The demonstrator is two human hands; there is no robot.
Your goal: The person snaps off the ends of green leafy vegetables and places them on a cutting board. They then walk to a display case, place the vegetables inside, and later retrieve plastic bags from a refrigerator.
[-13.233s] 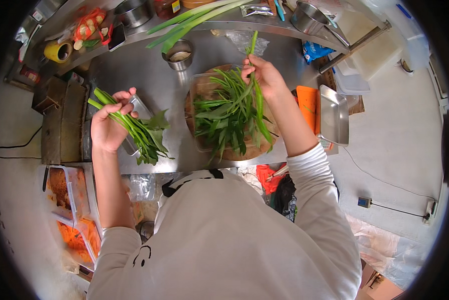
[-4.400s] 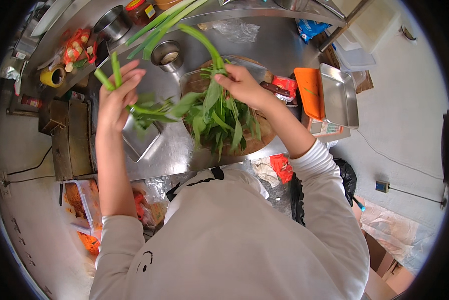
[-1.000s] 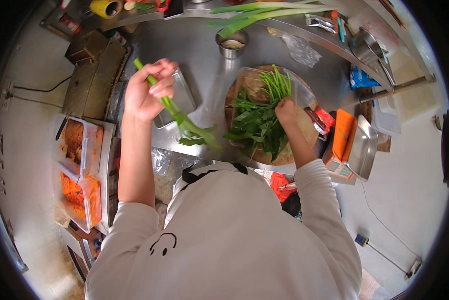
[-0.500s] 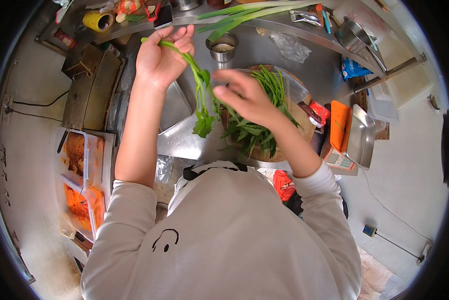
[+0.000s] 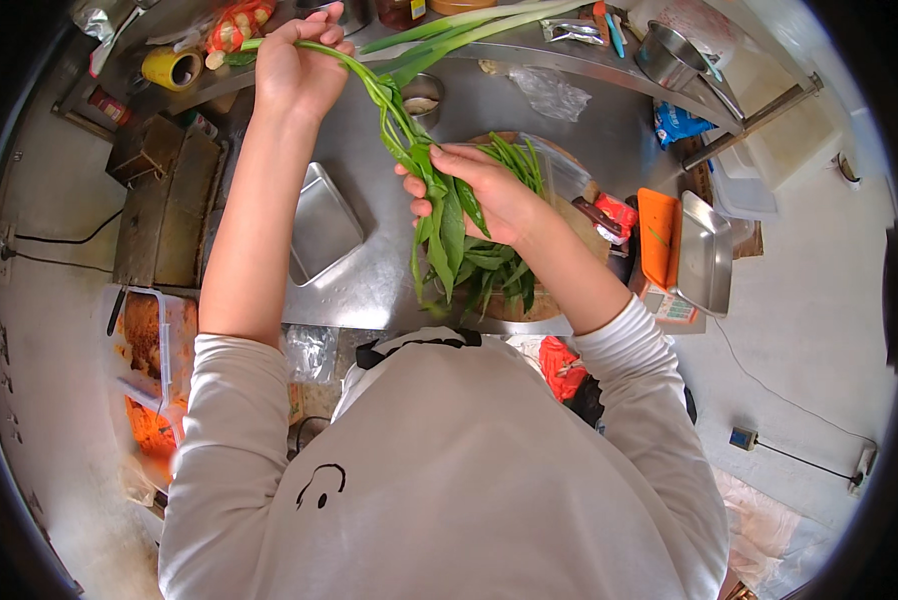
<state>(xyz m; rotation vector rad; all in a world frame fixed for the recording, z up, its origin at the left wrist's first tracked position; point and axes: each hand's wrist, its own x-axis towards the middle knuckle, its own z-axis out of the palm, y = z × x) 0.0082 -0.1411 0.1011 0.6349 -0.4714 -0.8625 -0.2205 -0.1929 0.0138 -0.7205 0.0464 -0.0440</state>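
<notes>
**Leafy green stems (image 5: 447, 232) held up in both hands above the steel bench (image 5: 377, 285)**

I have the left hand (image 5: 304, 78) near the upper edge of my view, its fingers loosely curled around the stems' bare end. The right hand (image 5: 481, 197) pinches the leafy part between thumb and fingers, beside the small steel bowl (image 5: 424, 95), which the stems partly cover.

For print, I get a yellow-and-white label on a jar (image 5: 394, 14) cut off by the upper edge, pale marks on a red packet (image 5: 619, 213) and on a blue bag (image 5: 675, 122), and a printed panel on the scale (image 5: 672, 304); I can make out no wording.

Beneath the right forearm, more greens (image 5: 497, 268) lie over the round chopping board (image 5: 546, 307), mostly hidden. I see a knife's brown handle (image 5: 595, 216), but cannot make out its blade.
</notes>
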